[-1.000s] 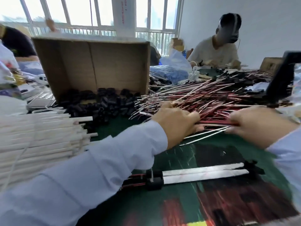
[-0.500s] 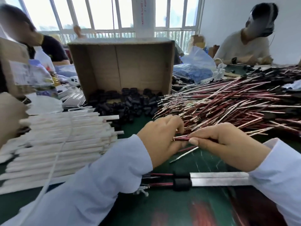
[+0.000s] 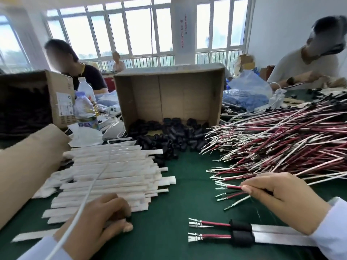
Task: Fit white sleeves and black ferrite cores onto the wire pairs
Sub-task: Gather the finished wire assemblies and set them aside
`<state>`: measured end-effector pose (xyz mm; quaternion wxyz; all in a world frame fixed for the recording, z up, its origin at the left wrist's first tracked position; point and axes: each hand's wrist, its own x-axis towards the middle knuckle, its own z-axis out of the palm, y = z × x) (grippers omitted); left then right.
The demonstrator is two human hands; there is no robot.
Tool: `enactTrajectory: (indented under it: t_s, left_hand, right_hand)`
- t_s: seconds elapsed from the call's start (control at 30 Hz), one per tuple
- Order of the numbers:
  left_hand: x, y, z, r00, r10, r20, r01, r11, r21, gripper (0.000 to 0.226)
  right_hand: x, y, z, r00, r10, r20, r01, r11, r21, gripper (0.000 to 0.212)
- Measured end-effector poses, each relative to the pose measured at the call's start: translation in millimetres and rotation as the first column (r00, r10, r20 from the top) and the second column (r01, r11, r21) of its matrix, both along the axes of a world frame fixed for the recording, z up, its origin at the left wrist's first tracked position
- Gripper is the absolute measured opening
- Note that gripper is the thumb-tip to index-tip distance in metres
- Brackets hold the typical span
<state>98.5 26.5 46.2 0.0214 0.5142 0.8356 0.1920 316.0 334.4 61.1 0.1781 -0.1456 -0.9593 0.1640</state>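
Two finished pairs [image 3: 242, 233] lie along the near edge of the table [image 3: 187, 184], out of the way. At the near-left the left hand [image 3: 97, 222] curls its fingers on one white sleeve [image 3: 33, 236], probably to take it from the sleeve stack [image 3: 112, 175]. The right hand [image 3: 277, 199] pinches a wire pair [image 3: 232, 187], terminals pointing left, ready for threading. At the far middle, ferrite cores [image 3: 169, 136] spill from the cardboard box [image 3: 169, 94], within reach. The wire heap [image 3: 281, 143] fills the far right.
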Motion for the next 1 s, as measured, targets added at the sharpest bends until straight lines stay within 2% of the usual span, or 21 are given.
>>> enactTrajectory:
  t_s: [0.07,0.17,0.23,0.33,0.43,0.53,0.6,0.73,0.83,0.93,1.0]
  left_hand:
    - [-2.5,-8.7,1.4,0.998,-0.018,0.061,0.020,0.999,-0.025,0.034]
    - [-6.0,-25.0,-0.1,0.996,0.071,0.058,-0.070,0.997,-0.016,0.049]
    - [-7.4,-30.2,1.3,0.989,0.146,0.033,-0.146,0.989,0.000,0.046]
    - [-0.5,-23.3,0.3,0.985,0.172,0.027,-0.172,0.985,0.011,0.035]
    - [18.3,-4.6,-6.2,0.986,0.169,-0.018,-0.166,0.979,0.115,0.024]
    - [39.0,27.2,1.9,0.997,0.080,-0.021,-0.076,0.988,0.135,0.021]
    - [48.9,54.2,14.0,0.999,-0.049,-0.016,0.051,0.968,0.245,0.022]
    - [66.6,103.9,30.2,0.973,-0.228,-0.020,0.222,0.916,0.334,0.042]
    - [73.1,126.5,38.0,0.955,-0.292,-0.044,0.289,0.896,0.338,0.038]
    - [75.8,135.8,38.6,0.940,-0.342,0.021,0.309,0.873,0.378,0.029]
    - [76.1,137.6,37.3,0.929,-0.365,0.061,0.310,0.857,0.411,0.030]
  right_hand:
    - [2.8,2.4,-1.8,1.000,-0.010,0.001,0.010,1.000,-0.020,0.052]
    - [5.7,2.8,-1.8,1.000,-0.008,-0.012,0.007,0.999,-0.041,0.048]
    - [5.9,1.7,-0.9,1.000,0.013,-0.028,-0.015,0.999,-0.052,0.046]
    - [7.6,0.0,0.6,0.998,0.039,-0.051,-0.042,0.998,-0.056,0.052]
    - [9.1,-3.7,2.6,0.996,0.051,-0.074,-0.055,0.997,-0.047,0.049]
    - [10.2,-10.2,2.9,0.984,0.067,-0.167,-0.071,0.997,-0.013,0.033]
    - [11.5,-13.2,4.7,0.962,0.078,-0.261,-0.087,0.996,-0.026,0.021]
    - [11.9,-12.6,8.3,0.909,0.099,-0.405,-0.155,0.982,-0.107,0.016]
    - [13.5,-11.4,11.9,0.861,0.119,-0.494,-0.226,0.960,-0.162,0.015]
    - [17.1,-9.6,13.8,0.827,0.140,-0.545,-0.275,0.946,-0.173,0.006]
    - [19.8,-9.3,13.9,0.800,0.128,-0.587,-0.272,0.948,-0.165,0.007]
